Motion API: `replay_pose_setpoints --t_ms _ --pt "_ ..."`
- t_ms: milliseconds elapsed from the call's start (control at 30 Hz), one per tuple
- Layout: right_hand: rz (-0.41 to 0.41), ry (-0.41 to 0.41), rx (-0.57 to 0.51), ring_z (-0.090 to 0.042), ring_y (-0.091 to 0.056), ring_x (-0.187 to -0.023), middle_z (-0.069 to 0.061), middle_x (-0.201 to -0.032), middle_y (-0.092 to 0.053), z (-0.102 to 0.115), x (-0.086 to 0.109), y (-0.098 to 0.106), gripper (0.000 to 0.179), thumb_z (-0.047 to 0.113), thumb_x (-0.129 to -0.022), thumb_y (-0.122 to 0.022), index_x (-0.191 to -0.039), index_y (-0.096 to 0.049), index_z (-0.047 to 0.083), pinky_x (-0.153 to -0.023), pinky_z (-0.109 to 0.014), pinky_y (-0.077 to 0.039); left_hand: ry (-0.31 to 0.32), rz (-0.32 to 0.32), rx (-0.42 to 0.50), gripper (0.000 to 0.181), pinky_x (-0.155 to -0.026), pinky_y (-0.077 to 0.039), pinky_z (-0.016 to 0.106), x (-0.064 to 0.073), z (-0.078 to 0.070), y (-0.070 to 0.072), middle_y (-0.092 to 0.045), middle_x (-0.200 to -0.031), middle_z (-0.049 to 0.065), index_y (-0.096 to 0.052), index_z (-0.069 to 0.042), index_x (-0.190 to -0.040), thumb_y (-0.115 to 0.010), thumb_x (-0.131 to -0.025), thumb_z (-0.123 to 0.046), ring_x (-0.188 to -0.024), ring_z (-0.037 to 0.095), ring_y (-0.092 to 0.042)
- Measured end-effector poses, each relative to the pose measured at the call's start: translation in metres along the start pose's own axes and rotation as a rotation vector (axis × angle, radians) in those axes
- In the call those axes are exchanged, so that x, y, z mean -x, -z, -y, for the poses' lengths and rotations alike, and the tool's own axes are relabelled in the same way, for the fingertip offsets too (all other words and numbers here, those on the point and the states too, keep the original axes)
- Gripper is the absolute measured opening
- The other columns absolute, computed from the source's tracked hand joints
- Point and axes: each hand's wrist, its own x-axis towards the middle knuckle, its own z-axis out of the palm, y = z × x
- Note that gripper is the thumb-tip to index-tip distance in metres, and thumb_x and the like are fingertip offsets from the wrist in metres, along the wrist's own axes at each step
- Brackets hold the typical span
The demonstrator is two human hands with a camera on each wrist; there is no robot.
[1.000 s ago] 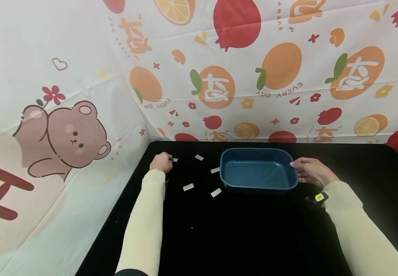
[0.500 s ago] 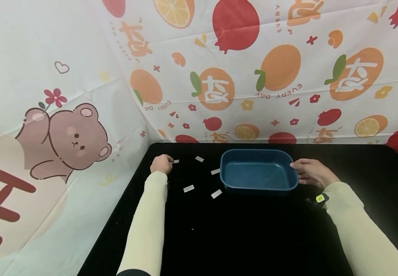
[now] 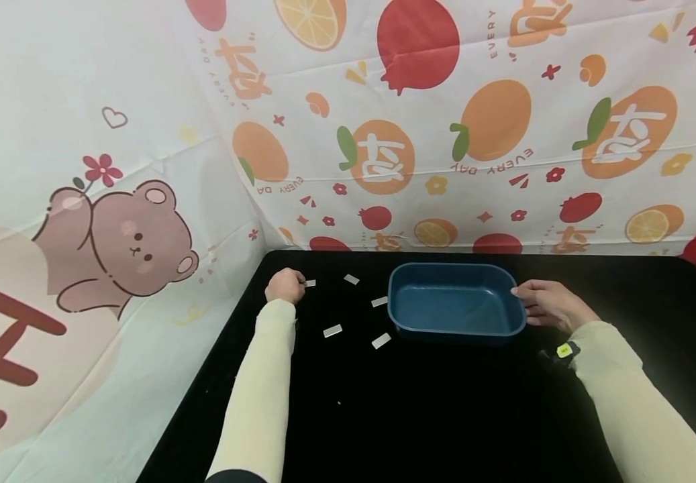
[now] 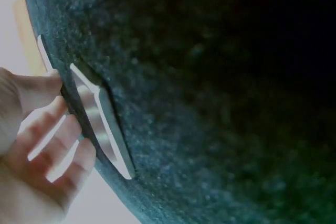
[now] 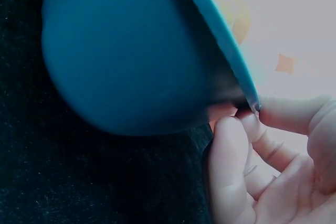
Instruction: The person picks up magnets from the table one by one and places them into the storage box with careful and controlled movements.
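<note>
In the head view my left hand (image 3: 285, 286) is low over the back left of the table, beside a small flat rectangular silvery piece (image 3: 310, 283). The left wrist view shows this piece (image 4: 102, 121) lying on the cloth, its outline uncovered, with the fingertips close along its far edge and nothing pinched between finger and thumb. My right hand (image 3: 555, 305) holds the right end of a deep blue rectangular plastic basin (image 3: 456, 332). Its thumb and fingers pinch the basin's rim (image 5: 231, 51) in the right wrist view.
Several similar silvery pieces, such as one piece (image 3: 332, 331) and another piece (image 3: 381, 341), lie scattered left of the basin. Black cloth covers the table (image 3: 420, 416). A white fruit-print curtain (image 3: 432, 154) hangs behind, and a bear-print curtain (image 3: 136, 228) borders the left side.
The head view shifts slightly. My left hand stays beside the same silvery piece, and my right hand keeps its hold on the basin. No piece has clearly moved.
</note>
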Motion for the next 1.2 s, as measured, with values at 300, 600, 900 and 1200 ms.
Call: replay_pose_setpoints --t_ms 300,600,900,1200 --pt "0.007 0.007 0.014 -0.013 -0.067 -0.081 0.003 -0.09 -0.067 -0.0021 0.0025 0.0025 0.046 0.044 -0.098 -0.058 -0.124 -0.057 0.006 -0.077 -0.026 -0.059 -0.002 0.031 -0.015 0.022 -0.079 -0.056 0.049 0.0001 -0.0004 0.0035 -0.074 -0.108 0.011 -0.078 -0.012 -0.1 -0.059 -0.088 -0.01 -0.09 0.03 -0.066" --pt "0.005 0.005 0.002 -0.013 -0.065 -0.08 0.003 -0.089 -0.066 -0.0035 0.0015 0.002 0.043 0.042 -0.099 -0.057 -0.123 -0.058 0.006 -0.076 -0.026 -0.059 -0.01 0.01 -0.037 0.022 -0.083 -0.056 0.05 0.0033 -0.0005 0.0003 -0.074 -0.111 0.011 -0.078 -0.014 -0.102 -0.059 -0.091 -0.014 -0.092 0.032 -0.068" --pt "0.01 0.019 -0.018 -0.011 -0.065 -0.076 0.002 -0.088 -0.065 -0.0029 -0.0031 0.0018 0.041 0.041 -0.099 -0.058 -0.121 -0.059 0.007 -0.072 -0.025 -0.06 -0.023 -0.064 -0.079 0.012 -0.065 -0.052 0.045 0.0027 -0.0026 0.001 -0.067 -0.085 0.01 -0.065 -0.011 -0.081 -0.056 -0.088 -0.008 -0.072 0.03 -0.061" --pt "0.006 0.019 -0.014 -0.01 -0.066 -0.076 0.003 -0.086 -0.065 0.0 -0.0037 0.0004 0.037 0.04 -0.099 -0.058 -0.117 -0.061 0.008 -0.072 -0.025 -0.059 0.002 -0.019 -0.019 0.022 -0.081 -0.056 0.05 0.0021 0.0039 0.0032 -0.073 -0.108 0.012 -0.076 -0.013 -0.101 -0.057 -0.092 -0.015 -0.089 0.033 -0.067"
